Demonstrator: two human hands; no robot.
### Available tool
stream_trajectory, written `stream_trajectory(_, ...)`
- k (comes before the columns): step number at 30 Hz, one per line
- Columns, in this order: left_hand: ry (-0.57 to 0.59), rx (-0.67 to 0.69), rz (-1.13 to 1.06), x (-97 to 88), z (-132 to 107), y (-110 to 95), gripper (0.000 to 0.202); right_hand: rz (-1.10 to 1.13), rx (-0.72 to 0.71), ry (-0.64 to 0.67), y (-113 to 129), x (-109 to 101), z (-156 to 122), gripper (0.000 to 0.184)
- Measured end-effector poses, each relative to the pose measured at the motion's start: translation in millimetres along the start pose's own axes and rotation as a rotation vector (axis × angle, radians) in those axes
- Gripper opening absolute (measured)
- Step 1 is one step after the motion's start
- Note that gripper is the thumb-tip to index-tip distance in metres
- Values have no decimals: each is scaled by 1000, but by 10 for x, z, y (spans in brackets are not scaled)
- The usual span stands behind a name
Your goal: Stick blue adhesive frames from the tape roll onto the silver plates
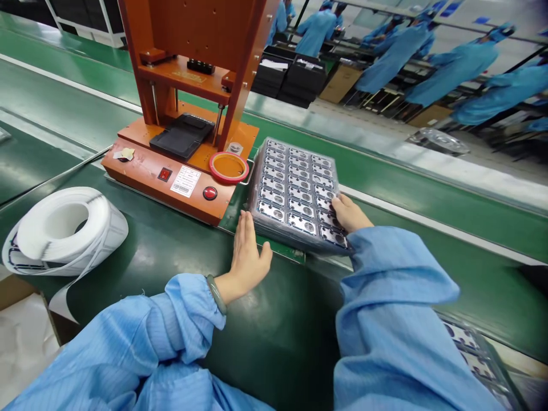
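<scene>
A stack of clear plastic trays (295, 191) sits tilted at the belt edge, holding rows of small metal parts with round centres. My right hand (349, 212) curls over the stack's right corner, its fingers on the top tray. My left hand (249, 257) stands flat with fingers spread, its fingertips against the stack's near left edge. The stack's lower layers are hard to make out through the plastic.
An orange press (171, 191) with a black nest (182, 136) stands left of the stack, beside an orange ring dish (229, 167). A white label roll (64, 231) lies on the green belt (171, 251). Another tray stack (471, 354) sits lower right. Gowned co-workers (454, 68) stand beyond.
</scene>
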State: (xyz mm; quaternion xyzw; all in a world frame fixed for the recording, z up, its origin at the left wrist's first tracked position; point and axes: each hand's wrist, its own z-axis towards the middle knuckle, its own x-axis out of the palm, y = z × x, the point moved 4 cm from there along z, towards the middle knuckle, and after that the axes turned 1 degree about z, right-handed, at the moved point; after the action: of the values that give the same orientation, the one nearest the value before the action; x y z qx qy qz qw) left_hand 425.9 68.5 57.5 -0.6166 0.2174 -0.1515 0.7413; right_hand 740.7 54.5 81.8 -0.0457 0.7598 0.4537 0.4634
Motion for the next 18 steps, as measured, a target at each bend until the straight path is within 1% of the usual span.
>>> stream_trajectory(2, 0, 22, -2, -16, 16, 14, 80, -57, 34, -88, -13, -33, -28, 25)
stream_trajectory(4, 13, 43, 19, -16, 28, 24, 80, -99, 51, -134, -7, -52, -42, 25)
stream_trajectory(9, 39, 65, 157, 9, 73, 64, 77, -181, 63, -160, 46, -38, -3, 23)
stream_trajectory(13, -3, 97, 170, -34, 111, 112, 71, -240, 64, -176, 94, -33, 19, 32)
stream_trajectory(16, -52, 127, 139, -96, 129, 144, 64, -279, -2, -179, 222, -79, -93, 32)
stream_trajectory(18, -72, 117, 142, -123, 135, 179, 61, -311, -109, -211, 395, -105, -274, 36)
